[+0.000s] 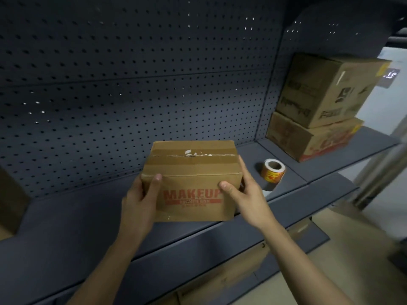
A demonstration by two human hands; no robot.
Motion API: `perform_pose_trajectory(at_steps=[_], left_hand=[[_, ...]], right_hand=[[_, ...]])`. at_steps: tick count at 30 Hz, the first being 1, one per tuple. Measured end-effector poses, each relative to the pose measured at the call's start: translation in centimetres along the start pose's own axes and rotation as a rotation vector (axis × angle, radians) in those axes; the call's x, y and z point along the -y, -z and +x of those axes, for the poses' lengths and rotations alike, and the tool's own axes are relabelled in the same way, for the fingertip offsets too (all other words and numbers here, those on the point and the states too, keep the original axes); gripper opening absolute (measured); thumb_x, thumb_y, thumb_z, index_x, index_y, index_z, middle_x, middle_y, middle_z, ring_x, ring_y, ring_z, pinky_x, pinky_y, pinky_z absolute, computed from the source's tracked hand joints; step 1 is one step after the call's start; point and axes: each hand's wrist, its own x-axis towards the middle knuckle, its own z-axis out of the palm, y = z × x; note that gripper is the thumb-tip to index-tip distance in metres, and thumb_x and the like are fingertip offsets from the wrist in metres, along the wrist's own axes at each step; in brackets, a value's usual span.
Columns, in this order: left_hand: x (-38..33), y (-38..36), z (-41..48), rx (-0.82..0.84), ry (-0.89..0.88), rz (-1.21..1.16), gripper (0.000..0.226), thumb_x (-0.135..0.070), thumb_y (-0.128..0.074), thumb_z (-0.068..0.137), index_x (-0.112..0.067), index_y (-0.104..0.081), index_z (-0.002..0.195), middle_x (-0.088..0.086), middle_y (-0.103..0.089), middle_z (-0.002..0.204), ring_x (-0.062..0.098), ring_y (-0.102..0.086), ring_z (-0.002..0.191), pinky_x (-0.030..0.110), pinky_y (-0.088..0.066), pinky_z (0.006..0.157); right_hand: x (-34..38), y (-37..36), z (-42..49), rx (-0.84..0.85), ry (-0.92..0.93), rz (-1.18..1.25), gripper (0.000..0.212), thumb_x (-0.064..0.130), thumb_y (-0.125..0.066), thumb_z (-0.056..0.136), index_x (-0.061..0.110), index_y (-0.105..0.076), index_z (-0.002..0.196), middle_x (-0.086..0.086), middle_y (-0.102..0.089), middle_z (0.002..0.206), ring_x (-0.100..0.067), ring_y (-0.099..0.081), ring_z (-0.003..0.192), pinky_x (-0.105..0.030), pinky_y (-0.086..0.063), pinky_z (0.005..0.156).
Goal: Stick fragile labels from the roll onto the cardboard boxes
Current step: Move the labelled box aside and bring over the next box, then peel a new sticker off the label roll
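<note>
On the dark shelf (88,221), both hands' fingers (155,183) are clamped on the cardboard box (193,172), label roll (273,170) just beside; its overhanging front edge could tip if released.

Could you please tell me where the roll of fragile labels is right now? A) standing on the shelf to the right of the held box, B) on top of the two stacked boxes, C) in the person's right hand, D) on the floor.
A: the label roll stands on the shelf, right of the MAKEUP box held by both hands, untouched.
</note>
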Motion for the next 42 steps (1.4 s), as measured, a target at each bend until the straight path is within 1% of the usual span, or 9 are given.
perform_pose_trajectory(at_steps=[9,15,24,28,31,33,36,38,42], left_hand=[[0.8,-2.4,2.4,-0.054,0.038,-0.003,0.029,-0.054,-0.049,0.095,-0.033,-0.063,0.109,-0.015,-0.067,0.104,0.003,-0.060,0.099,0.030,-0.046,0.079],[1.6,-2.4,3.6,-0.037,0.002,0.004,0.042,-0.059,-0.048,0.091,-0.033,-0.061,0.121,-0.020,-0.067,0.108,-0.001,-0.061,0.103,0.028,-0.047,0.085],[2.1,-1.9,4.5,-0.001,-0.036,0.069,0.039,-0.047,-0.051,0.095,-0.025,-0.060,0.125,-0.020,-0.067,0.104,-0.016,-0.060,0.091,0.015,-0.046,0.075],[1.6,-1.7,4.5,-0.016,-0.039,0.079,0.033,-0.043,-0.055,0.096,-0.025,-0.061,0.123,-0.020,-0.066,0.100,-0.012,-0.061,0.094,0.007,-0.044,0.069],[1.0,-1.3,4.2,-0.065,-0.122,0.102,0.048,-0.045,-0.056,0.092,-0.024,-0.052,0.135,-0.019,-0.061,0.121,-0.012,-0.055,0.109,0.016,-0.045,0.089],[0.3,-1.2,4.0,-0.129,-0.191,0.160,0.055,-0.041,-0.058,0.094,-0.021,-0.044,0.144,-0.009,-0.052,0.138,0.004,-0.048,0.126,0.027,-0.041,0.102],[-1.3,-1.4,3.7,-0.161,-0.337,0.228,0.045,-0.031,-0.058,0.096,-0.023,-0.048,0.139,-0.007,-0.050,0.131,0.016,-0.049,0.121,0.022,-0.043,0.094],[-2.8,-2.2,3.4,-0.140,-0.426,0.259,0.036,-0.028,-0.058,0.096,-0.022,-0.053,0.132,-0.003,-0.052,0.127,0.020,-0.051,0.115,0.023,-0.045,0.090],[-5.2,-4.8,2.9,-0.071,-0.613,0.348,0.025,-0.023,-0.058,0.095,-0.015,-0.062,0.118,-0.010,-0.055,0.122,0.011,-0.049,0.119,0.034,-0.041,0.104]], right_hand=[[-2.4,0.3,3.2,0.020,-0.026,-0.041,0.072,0.045,-0.064,0.093,0.050,-0.021,0.151,0.024,-0.058,0.135,-0.003,-0.054,0.128,-0.047,-0.041,0.111],[-2.8,-0.1,4.6,0.044,-0.080,-0.082,0.075,0.045,-0.061,0.094,0.058,-0.011,0.148,0.048,-0.053,0.122,0.014,-0.051,0.121,-0.040,-0.039,0.114],[-3.2,-0.1,5.4,0.043,-0.072,-0.086,0.082,0.046,-0.064,0.092,0.047,-0.012,0.154,0.034,-0.055,0.132,0.004,-0.052,0.127,-0.044,-0.040,0.113],[-3.0,-0.1,5.5,0.039,-0.080,-0.047,0.080,0.039,-0.067,0.091,0.040,-0.018,0.155,0.029,-0.057,0.133,0.007,-0.054,0.123,-0.037,-0.044,0.111],[-2.7,0.1,5.5,0.050,-0.091,-0.018,0.083,0.038,-0.069,0.089,0.038,-0.019,0.155,0.026,-0.057,0.135,0.004,-0.055,0.124,-0.037,-0.046,0.109],[-2.7,0.4,5.4,0.042,-0.094,0.004,0.090,0.048,-0.071,0.085,0.038,-0.017,0.156,0.027,-0.051,0.141,0.000,-0.051,0.130,-0.040,-0.043,0.112],[-2.2,1.2,5.1,-0.025,-0.089,-0.049,0.097,0.070,-0.065,0.077,0.040,-0.016,0.156,0.019,-0.037,0.155,0.000,-0.038,0.140,-0.041,-0.038,0.115],[-1.9,2.2,4.6,-0.084,-0.071,-0.087,0.086,0.064,-0.061,0.082,0.038,-0.023,0.154,0.011,-0.039,0.155,0.002,-0.037,0.139,-0.038,-0.039,0.115],[-1.5,4.6,3.3,-0.154,-0.077,-0.131,0.067,0.054,-0.055,0.087,0.031,-0.040,0.148,0.016,-0.048,0.141,0.003,-0.044,0.131,-0.035,-0.042,0.112]])
